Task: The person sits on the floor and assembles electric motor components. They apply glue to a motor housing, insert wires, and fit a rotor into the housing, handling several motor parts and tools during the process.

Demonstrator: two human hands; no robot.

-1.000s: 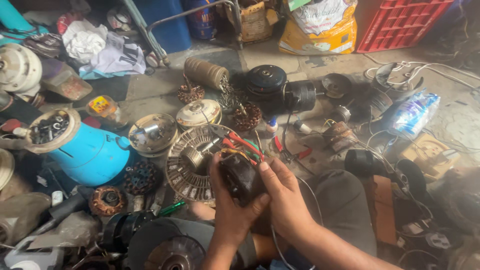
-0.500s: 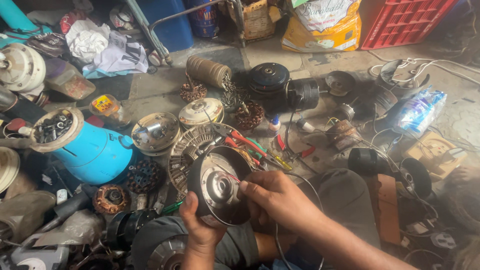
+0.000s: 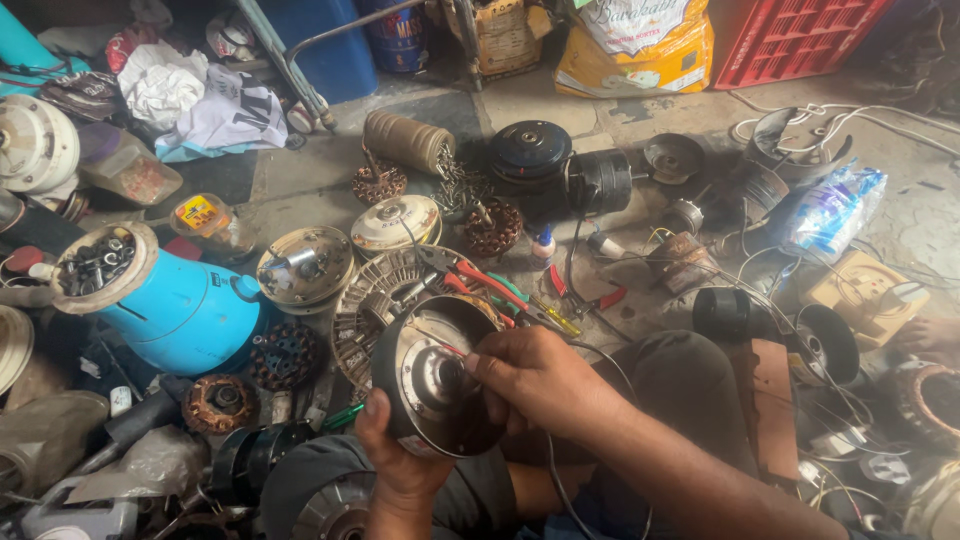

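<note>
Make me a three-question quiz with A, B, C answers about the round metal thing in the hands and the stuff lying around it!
1. Where is the round motor housing?
A) on the floor
B) in both hands
C) on a shelf

2. What colour is the big plastic funnel?
A) blue
B) yellow
C) green

3. What is the right hand doing?
A) resting flat on the floor
B) pinching at the housing's middle
C) gripping pliers

Answers: B, the left hand grips it from below; A, it is light blue; B, the fingertips meet at the hub.
</note>
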